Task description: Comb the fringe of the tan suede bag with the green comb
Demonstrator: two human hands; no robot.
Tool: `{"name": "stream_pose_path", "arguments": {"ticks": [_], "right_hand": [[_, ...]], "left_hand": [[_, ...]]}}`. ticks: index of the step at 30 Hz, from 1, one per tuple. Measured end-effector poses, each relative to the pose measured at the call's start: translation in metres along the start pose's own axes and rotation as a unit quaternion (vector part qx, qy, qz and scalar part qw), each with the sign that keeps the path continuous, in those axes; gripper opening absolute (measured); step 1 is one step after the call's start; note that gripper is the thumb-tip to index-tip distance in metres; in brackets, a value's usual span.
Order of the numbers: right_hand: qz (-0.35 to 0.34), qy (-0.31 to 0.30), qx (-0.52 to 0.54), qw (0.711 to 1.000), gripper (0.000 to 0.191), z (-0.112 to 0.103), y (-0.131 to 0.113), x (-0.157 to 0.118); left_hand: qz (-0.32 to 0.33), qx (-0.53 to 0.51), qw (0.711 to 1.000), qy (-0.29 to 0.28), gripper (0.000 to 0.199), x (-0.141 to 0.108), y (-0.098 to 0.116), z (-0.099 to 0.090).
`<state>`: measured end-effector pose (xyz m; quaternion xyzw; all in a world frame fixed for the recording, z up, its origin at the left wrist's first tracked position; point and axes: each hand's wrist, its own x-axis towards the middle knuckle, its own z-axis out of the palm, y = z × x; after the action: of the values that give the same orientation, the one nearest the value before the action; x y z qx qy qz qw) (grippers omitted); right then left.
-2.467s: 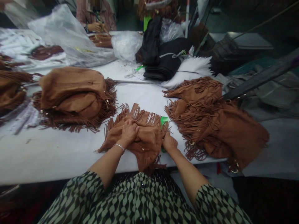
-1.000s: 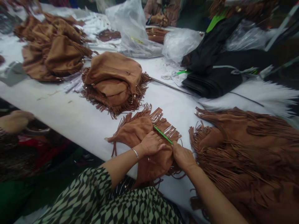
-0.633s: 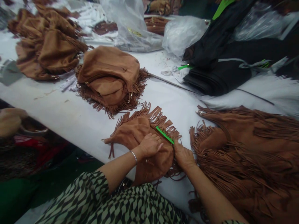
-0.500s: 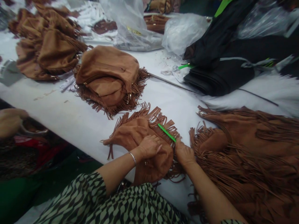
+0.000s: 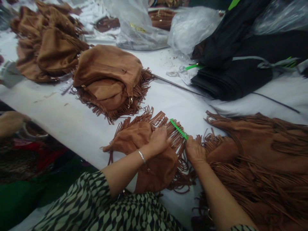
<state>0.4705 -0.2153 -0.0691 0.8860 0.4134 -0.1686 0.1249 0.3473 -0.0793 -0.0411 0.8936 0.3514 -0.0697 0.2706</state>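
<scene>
L hand (image 5: 158, 141) lies flat on the tan suede fringed bag (image 5: 144, 150) at the near table (image 5: 72, 118) edge, fingers spread, pinning it – no grip as such. R hand (image 5: 195, 151) has its grip closed on the slim green plastic comb (image 5: 179, 129). Since half a sec ago the comb has slid further from the body, toward the fringe tips – my guess: one combing stroke nearly through. Comb's long axis runs near-right to far-left, across the strands; teeth down in the fringe. Just right: heap of same brown fringed bags (image 5: 260, 160). Beyond: stacked tan bags (image 5: 108, 80), black fabric pile (image 5: 240, 70), clear plastic sacks (image 5: 190, 29).
</scene>
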Motion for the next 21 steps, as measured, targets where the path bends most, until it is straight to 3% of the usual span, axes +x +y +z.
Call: {"name": "stream_pose_path", "arguments": {"ticks": [2, 4, 6, 10, 14, 17, 21], "right_hand": [[0.004, 0.014, -0.003, 1.000, 0.027, -0.001, 0.003, -0.003], [0.000, 0.026, -0.006, 1.000, 0.028, -0.003, 0.006, -0.004], [-0.012, 0.036, -0.010, 0.999, 0.031, -0.002, 0.008, -0.005], [-0.044, 0.039, -0.009, 0.998, 0.039, 0.003, 0.010, -0.004], [-0.056, -0.020, 0.000, 0.998, 0.039, 0.003, 0.010, 0.005], [-0.040, -0.046, 0.000, 0.998, 0.033, -0.011, 0.021, 0.026], [0.056, -0.042, -0.007, 0.998, 0.048, -0.053, 0.065, 0.069]], "left_hand": [[-0.052, -0.021, 0.998, -0.043, 0.060, 0.015, 0.012, 0.005], [-0.074, -0.023, 0.996, -0.051, 0.065, 0.027, 0.021, 0.015], [-0.044, -0.019, 0.998, -0.033, 0.062, 0.037, 0.026, 0.025], [0.024, -0.015, 0.999, -0.046, 0.031, 0.049, 0.024, 0.044], [0.044, -0.010, 0.998, -0.049, 0.031, 0.049, 0.012, 0.056], [0.070, -0.020, 0.996, -0.042, 0.032, 0.043, 0.002, 0.061], [0.097, -0.090, 0.990, -0.039, 0.026, 0.030, -0.011, 0.065]]}}
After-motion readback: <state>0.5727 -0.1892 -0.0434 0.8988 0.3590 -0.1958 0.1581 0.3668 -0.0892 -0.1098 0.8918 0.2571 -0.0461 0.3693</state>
